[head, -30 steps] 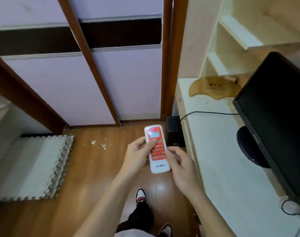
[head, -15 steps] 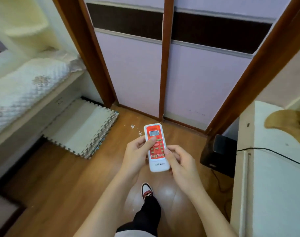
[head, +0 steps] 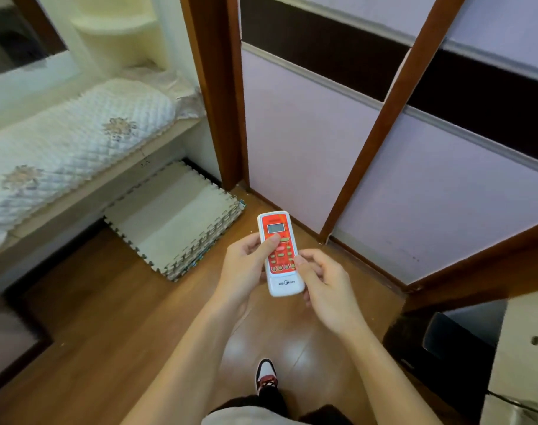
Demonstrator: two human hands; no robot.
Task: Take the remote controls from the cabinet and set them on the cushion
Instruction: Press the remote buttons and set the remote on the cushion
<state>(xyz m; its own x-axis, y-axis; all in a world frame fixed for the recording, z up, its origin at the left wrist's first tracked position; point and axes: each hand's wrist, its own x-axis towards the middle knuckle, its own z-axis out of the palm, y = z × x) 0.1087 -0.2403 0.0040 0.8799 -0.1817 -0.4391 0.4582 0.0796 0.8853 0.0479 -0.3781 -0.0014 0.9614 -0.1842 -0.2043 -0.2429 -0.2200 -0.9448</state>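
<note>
Both hands grip a remote (head: 280, 253) above the floor: left hand (head: 246, 268) thumb on its buttons, right hand (head: 323, 286) pinching its edge, the back hidden. Left of the remote lie a foam mat (head: 172, 219) and quilted cushion (head: 68, 142), partly cut off.

Both hands hold one remote (head: 279, 252) upright over the wood floor (head: 114, 326), its red face and small screen toward the camera. The left hand (head: 246, 268) wraps its left edge with the thumb on the buttons under the screen; the right hand (head: 324, 286) grips the lower right edge. Far left, a quilted white cushion (head: 68, 148) lies on a low ledge. A stack of foam mats (head: 175, 219) sits on the floor beside it. Sliding doors (head: 369, 154) fill the far right. A shoe (head: 266, 377) shows below
</note>
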